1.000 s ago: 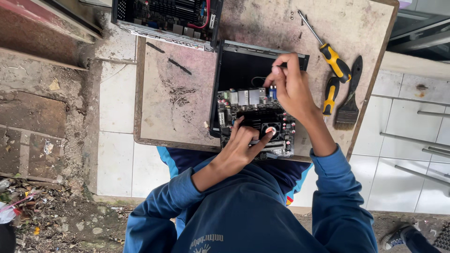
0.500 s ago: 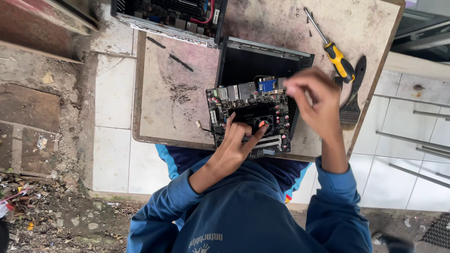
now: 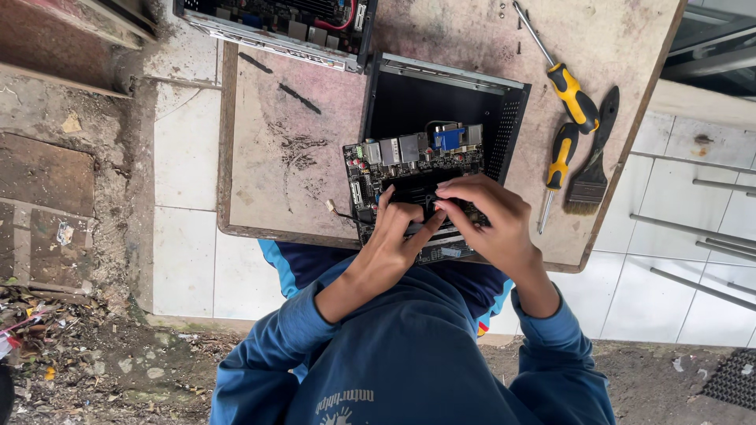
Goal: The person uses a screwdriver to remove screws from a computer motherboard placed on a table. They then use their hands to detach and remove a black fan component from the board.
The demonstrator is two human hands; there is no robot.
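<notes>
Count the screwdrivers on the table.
2. One long yellow-and-black-handled screwdriver lies diagonally at the table's upper right; a shorter yellow-and-black one lies just below it, beside the dark-handled paintbrush. Others could be hidden under the hands or the open case.

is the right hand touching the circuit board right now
Touching. The head view shows the right hand lying on the circuit board, its fingertips pressed onto the dark middle part beside the left hand, no gap showing.

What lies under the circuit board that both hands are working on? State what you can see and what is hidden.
The circuit board rests over the open black case on the wooden table. The left hand and right hand cover its middle. The case floor beneath is hidden.
</notes>
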